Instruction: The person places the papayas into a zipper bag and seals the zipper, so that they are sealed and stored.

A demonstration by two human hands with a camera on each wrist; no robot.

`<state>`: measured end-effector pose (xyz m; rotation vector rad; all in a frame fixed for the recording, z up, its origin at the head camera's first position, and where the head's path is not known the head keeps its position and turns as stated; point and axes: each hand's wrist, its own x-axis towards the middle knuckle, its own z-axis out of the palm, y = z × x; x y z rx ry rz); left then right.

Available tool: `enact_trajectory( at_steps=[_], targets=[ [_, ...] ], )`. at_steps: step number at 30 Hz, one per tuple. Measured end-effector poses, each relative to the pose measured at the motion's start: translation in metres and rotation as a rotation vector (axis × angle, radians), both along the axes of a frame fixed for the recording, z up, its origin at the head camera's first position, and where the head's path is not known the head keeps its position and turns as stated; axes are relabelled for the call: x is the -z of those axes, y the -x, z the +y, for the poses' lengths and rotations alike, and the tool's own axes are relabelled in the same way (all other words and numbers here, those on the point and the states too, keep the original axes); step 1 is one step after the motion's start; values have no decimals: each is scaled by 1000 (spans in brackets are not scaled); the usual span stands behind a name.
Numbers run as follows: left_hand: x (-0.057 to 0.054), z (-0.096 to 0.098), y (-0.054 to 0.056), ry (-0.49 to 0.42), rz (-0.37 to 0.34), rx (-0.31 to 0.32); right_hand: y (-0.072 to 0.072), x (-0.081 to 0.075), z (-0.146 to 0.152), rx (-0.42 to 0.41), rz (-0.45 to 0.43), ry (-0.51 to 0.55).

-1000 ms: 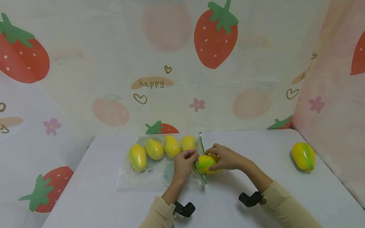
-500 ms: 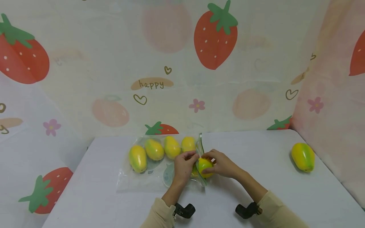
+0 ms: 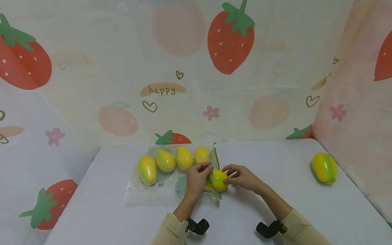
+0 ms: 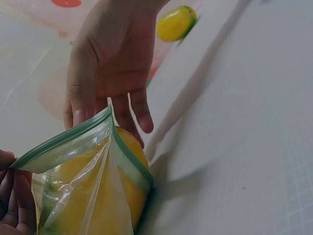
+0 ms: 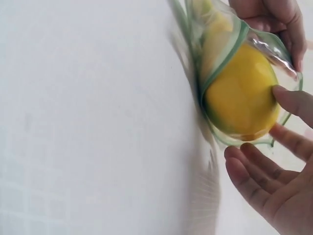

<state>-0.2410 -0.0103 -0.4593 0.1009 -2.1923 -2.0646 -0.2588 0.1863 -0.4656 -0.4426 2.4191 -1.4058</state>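
A clear zip bag [image 3: 137, 195] with a green-edged mouth lies on its side, several yellow-green papayas [image 3: 147, 170] inside it. My left hand [image 3: 197, 177] pinches the upper lip of the mouth, its fingertips [image 4: 22, 196] at the green strip in the left wrist view. One papaya [image 5: 247, 93] sits in the open mouth, its rounded end poking out past the strip. Behind that end is my right hand [image 3: 245, 178], fingers loosely spread. Its thumb [image 5: 293, 103] and a fingertip meet the fruit in the right wrist view; the other fingers hang apart from it.
Another papaya [image 3: 324, 168] lies alone near the right edge of the white table [image 3: 107, 224]. Behind the table hangs a strawberry-print backdrop [image 3: 122, 68]. Both wrists carry black cameras [image 3: 198, 226].
The papaya in my right hand has moved left into the bag's mouth. My right fingers have loosened and drawn back slightly from it. The left hand has kept its place.
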Motion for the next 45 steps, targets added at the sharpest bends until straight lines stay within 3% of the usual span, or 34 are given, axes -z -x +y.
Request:
enact_trajectory(
  at_steps=[9, 13, 19, 23, 26, 34, 45],
  targets=[
    [-2, -1, -2, 10, 1, 5, -7, 0, -11, 117, 14, 53],
    [-4, -1, -2, 4, -5, 9, -9, 2, -17, 125, 6, 88],
    [-7, -2, 1, -11, -14, 0, -10, 6, -24, -4, 42, 142],
    [-11, -2, 0, -11, 14, -11, -10, 7, -28, -131, 103, 123],
    [-11, -2, 0, -17, 16, -12, -11, 8, -28, -167, 129, 103],
    [-10, -2, -1, -19, 2, -5, -10, 5, -13, -90, 167, 56],
    [-8, -3, -1, -35, -38, 24, -6, -4, 28, 83, 163, -18]
  ],
)
